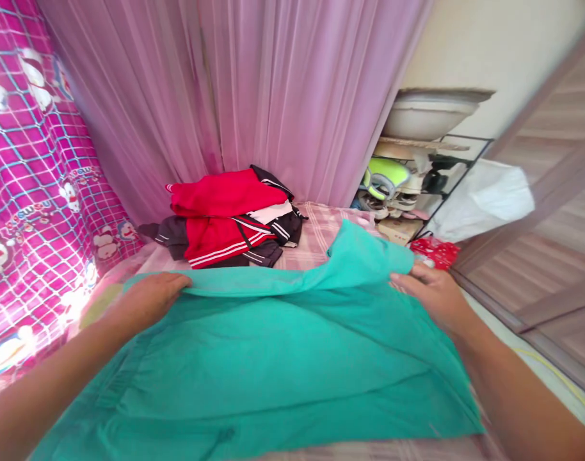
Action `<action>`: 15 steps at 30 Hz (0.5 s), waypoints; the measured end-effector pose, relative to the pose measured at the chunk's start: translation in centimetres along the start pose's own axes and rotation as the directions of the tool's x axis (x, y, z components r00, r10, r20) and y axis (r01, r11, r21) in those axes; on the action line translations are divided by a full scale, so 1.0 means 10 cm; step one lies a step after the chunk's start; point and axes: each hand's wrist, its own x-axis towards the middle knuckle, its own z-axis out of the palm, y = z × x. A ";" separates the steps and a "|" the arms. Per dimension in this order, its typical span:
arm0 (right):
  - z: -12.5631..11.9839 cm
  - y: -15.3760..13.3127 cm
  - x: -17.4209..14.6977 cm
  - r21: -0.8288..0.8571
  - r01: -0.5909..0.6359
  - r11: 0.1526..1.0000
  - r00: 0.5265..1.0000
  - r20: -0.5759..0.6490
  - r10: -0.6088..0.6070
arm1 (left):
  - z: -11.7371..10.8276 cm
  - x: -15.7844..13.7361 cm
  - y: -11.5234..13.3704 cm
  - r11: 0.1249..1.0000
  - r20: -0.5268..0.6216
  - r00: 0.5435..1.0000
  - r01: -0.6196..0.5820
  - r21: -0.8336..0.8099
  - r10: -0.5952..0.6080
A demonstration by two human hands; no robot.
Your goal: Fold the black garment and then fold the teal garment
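A pair of green trousers (273,352) lies spread across the checked bedding, with a gathered, elastic-looking part at the left. Its far edge is lifted and partly turned over, and the far right corner stands up in a loose fold. My left hand (153,298) is closed on the far edge toward the left end. At the far right corner, my right hand (429,285) pinches the cloth between thumb and fingers. Beyond the trousers is a pile with a red garment (230,195) with white stripes and dark clothing (172,237).
Purple curtains (273,96) hang behind the bed. A pink patterned cloth (43,192) hangs at left. Pale checked bedding (316,234) shows beyond the trousers. Right of it stand a rack (458,179) with shoes, a basin (429,115), a white bag (489,195) and a wooden door (556,224).
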 end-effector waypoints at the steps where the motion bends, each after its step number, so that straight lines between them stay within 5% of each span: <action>1: 0.01 -0.01 -0.21 -0.027 0.011 1.000 1.000 0.003 -0.011 | 0.03 -0.08 0.04 1.000 0.007 1.000 0.002 0.003 -0.002; 5: 0.06 0.05 -0.84 -0.192 -0.028 0.981 0.988 0.147 0.057 | 0.18 -0.28 0.14 1.000 0.053 0.999 -0.009 -0.001 0.009; 9: -0.17 0.16 -1.04 -0.431 -0.073 0.899 0.926 0.306 0.222 | 0.27 -0.36 0.17 1.000 0.056 0.998 -0.016 -0.017 0.017; 12: -0.36 0.17 -0.86 -0.547 -0.135 0.827 0.968 0.108 0.229 | 0.31 -0.38 0.13 0.999 0.042 0.999 -0.025 -0.035 0.026; 15: -0.31 0.16 -0.50 -0.536 -0.242 0.809 0.970 -0.127 0.206 | 0.38 -0.37 0.07 0.996 0.043 0.999 -0.026 -0.083 0.029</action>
